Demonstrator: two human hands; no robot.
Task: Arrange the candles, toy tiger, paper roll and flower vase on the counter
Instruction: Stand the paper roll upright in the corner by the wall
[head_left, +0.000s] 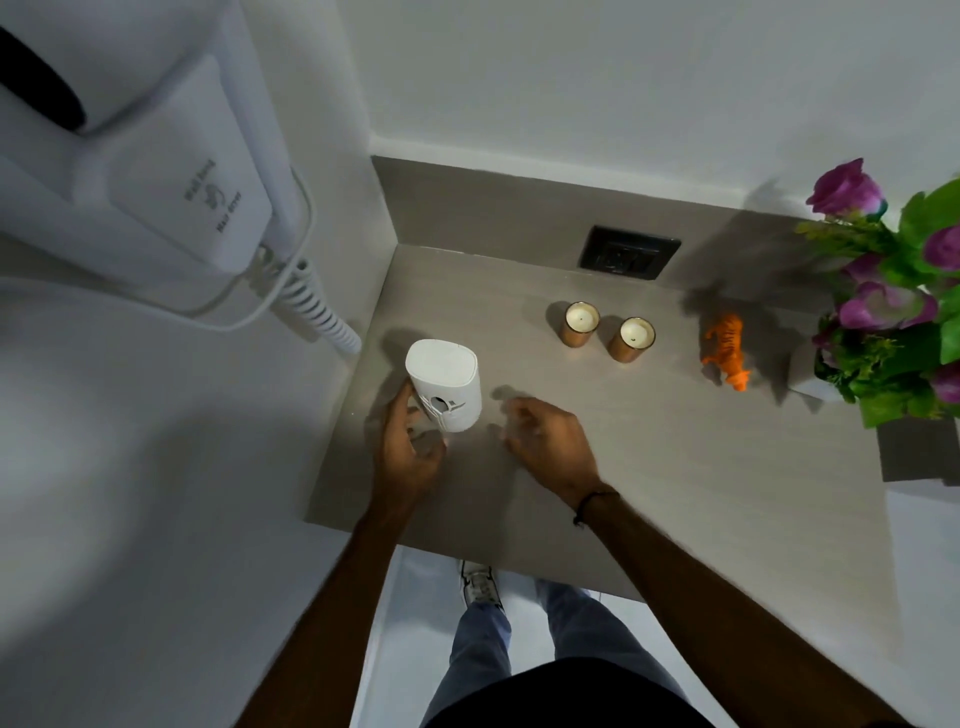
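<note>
A white wrapped paper roll (444, 382) stands upright near the left end of the grey counter (649, 467). My left hand (408, 447) curls around its lower left side, fingers touching it. To the right of the roll, a short gap away, my right hand (550, 447) hovers with its fingers spread and nothing in it. Two copper-coloured candles (579, 323) (630, 339) stand side by side further back. An orange toy tiger (726, 349) stands to their right. The flower vase (815, 382), with purple flowers (883, 306), is at the far right.
A white wall-mounted hair dryer (140, 171) with a coiled cord (317, 312) hangs on the left wall above the counter's left end. A black socket (628, 253) sits in the back splash. My legs and shoe (480, 584) show below the counter's front edge.
</note>
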